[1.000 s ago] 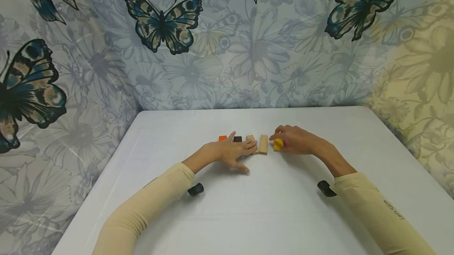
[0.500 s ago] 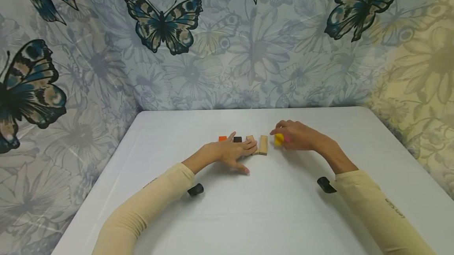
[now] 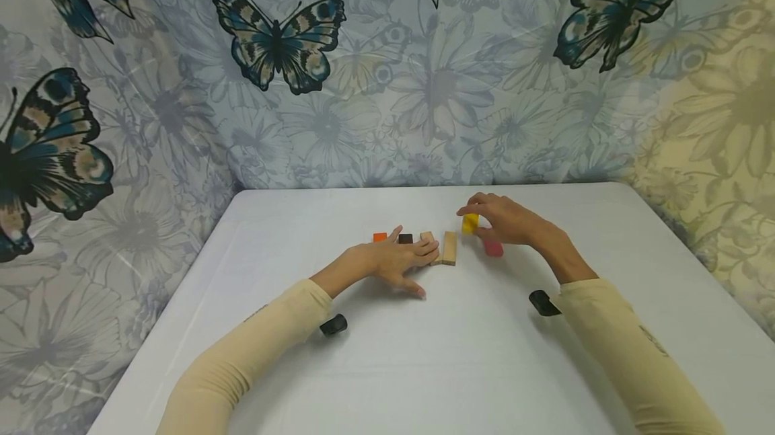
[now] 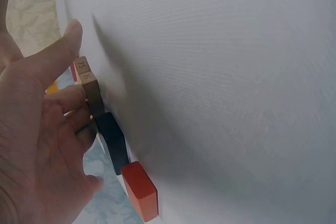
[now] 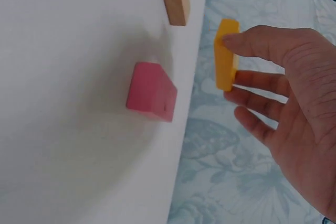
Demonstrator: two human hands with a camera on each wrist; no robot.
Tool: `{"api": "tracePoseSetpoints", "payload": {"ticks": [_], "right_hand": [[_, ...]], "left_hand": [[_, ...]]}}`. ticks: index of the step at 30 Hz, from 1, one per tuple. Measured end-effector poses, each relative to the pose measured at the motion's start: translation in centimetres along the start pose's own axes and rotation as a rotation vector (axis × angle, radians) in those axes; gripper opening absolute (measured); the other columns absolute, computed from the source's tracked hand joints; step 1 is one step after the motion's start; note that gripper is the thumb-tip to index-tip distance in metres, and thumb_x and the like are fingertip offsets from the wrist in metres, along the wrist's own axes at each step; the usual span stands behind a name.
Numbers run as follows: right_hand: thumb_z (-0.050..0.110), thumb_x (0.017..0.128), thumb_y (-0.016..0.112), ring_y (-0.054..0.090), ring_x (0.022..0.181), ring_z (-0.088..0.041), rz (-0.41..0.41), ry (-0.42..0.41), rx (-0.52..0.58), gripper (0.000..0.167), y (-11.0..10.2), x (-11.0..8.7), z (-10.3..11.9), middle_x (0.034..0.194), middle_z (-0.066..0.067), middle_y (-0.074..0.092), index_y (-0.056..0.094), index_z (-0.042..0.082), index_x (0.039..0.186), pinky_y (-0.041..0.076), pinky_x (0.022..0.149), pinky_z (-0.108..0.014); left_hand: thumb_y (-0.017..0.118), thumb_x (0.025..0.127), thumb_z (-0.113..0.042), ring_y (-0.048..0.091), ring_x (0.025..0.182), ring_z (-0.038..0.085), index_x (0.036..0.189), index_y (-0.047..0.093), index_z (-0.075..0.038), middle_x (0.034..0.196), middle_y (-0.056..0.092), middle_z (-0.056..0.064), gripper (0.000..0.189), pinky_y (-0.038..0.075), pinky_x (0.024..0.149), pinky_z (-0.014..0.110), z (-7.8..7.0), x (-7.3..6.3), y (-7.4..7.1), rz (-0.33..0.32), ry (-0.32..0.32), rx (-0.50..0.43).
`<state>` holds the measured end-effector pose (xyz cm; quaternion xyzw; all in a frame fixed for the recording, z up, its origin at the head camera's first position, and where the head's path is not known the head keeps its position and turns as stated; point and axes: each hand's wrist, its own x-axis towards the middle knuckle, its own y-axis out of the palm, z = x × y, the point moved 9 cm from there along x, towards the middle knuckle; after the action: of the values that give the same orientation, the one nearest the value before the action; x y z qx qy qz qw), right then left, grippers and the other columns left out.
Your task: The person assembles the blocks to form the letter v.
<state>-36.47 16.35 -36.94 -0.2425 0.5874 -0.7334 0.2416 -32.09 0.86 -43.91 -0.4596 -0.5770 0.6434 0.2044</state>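
My right hand (image 3: 510, 221) pinches a yellow block (image 3: 469, 223) between thumb and fingers. The right wrist view shows the yellow block (image 5: 227, 59) held upright at the fingertips, clear of the table. Below it a pink block (image 5: 149, 92) stands on the white surface. My left hand (image 3: 395, 261) lies spread over the row, its fingertips at a plain wooden block (image 3: 427, 236). To the right of those fingers is a second plain wooden block (image 3: 449, 249). Partly behind the left hand are a black block (image 4: 111, 142) and an orange block (image 4: 139, 191).
The blocks form a row toward the back of a white table (image 3: 387, 368). Butterfly-patterned cloth (image 3: 436, 119) hangs behind its far edge. A black device (image 3: 334, 325) sits under the left wrist and another black device (image 3: 544, 302) under the right.
My right hand has lifted the yellow block up and away from the pink block, toward the back of the table. The pink block now shows beneath the hand. The left hand has stayed still.
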Motion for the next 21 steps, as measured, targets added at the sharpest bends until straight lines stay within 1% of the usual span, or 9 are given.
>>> {"api": "tracePoseSetpoints", "payload": {"ticks": [3, 10, 18, 21], "right_hand": [[0.008, 0.094, 0.074, 0.065, 0.119, -0.04, -0.006, 0.009, 0.008, 0.041, 0.0, 0.5, -0.3, 0.134, -0.02, 0.066, 0.069, 0.006, 0.134, 0.054, 0.102, -0.06], [0.01, 0.095, 0.074, 0.063, 0.123, -0.041, -0.016, 0.039, 0.021, 0.038, 0.7, 1.7, -1.1, 0.134, -0.02, 0.066, 0.07, 0.006, 0.132, 0.052, 0.106, -0.062], [0.009, 0.094, 0.075, 0.064, 0.121, -0.041, -0.033, 0.023, 0.024, 0.035, 1.9, 3.2, -1.5, 0.132, -0.02, 0.068, 0.072, 0.004, 0.128, 0.052, 0.105, -0.061], [0.007, 0.094, 0.076, 0.065, 0.119, -0.041, -0.044, 0.005, 0.012, 0.033, 2.3, 3.7, -1.6, 0.13, -0.021, 0.069, 0.073, 0.003, 0.126, 0.053, 0.104, -0.061]], "left_hand": [[0.055, 0.099, -0.069, 0.013, 0.166, 0.018, 0.169, 0.016, -0.019, 0.179, 0.005, 0.0, 0.095, 0.001, 0.129, 0.071, 0.0, 0.0, 0.1, -0.001, 0.0, -0.002], [0.054, 0.099, -0.07, 0.012, 0.166, 0.019, 0.169, 0.015, -0.02, 0.179, 0.005, -0.001, 0.095, 0.001, 0.129, 0.07, 0.1, 0.1, 0.2, -0.009, -0.002, 0.009], [0.054, 0.099, -0.07, 0.012, 0.166, 0.019, 0.169, 0.016, -0.02, 0.179, 0.006, 0.0, 0.095, 0.002, 0.129, 0.07, 0.2, 0.1, 0.2, -0.014, -0.003, 0.006], [0.054, 0.099, -0.07, 0.012, 0.166, 0.018, 0.169, 0.016, -0.02, 0.179, 0.006, -0.001, 0.094, 0.002, 0.129, 0.07, 0.2, 0.1, 0.2, -0.017, -0.007, 0.006]]}}
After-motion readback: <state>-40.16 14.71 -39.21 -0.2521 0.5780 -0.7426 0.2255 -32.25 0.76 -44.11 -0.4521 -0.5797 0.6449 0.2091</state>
